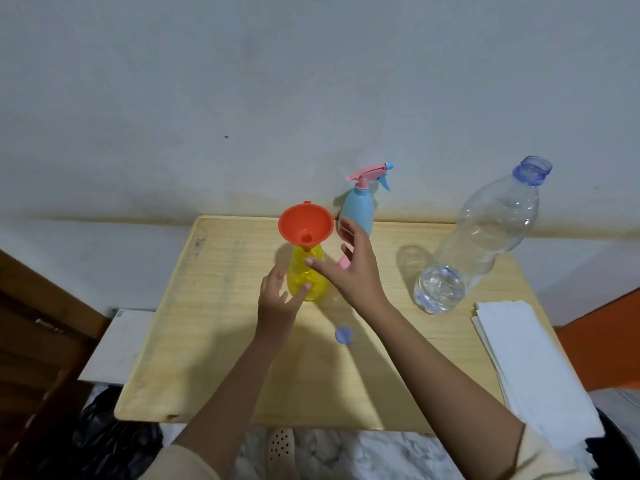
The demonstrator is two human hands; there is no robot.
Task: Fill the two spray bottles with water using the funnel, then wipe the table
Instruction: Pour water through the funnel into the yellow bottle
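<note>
A yellow spray bottle (308, 271) stands without its sprayer near the middle of the wooden table (207, 341), with an orange funnel (306, 225) seated in its neck. My left hand (277, 299) is at the bottle's lower left, fingers apart, thumb tip against its front. My right hand (349, 268) hovers just right of the bottle, fingers spread, thumb touching its side. A small pink part (344, 262) shows behind my right fingers. The blue spray bottle (358, 209) with a pink sprayer stands at the back.
A large clear water bottle (478, 237), uncapped with a little water at the bottom, stands on the right. Its blue cap (344, 336) lies on the table in front of me. Folded white paper towels (530, 368) lie along the right edge. A wall is just behind the table.
</note>
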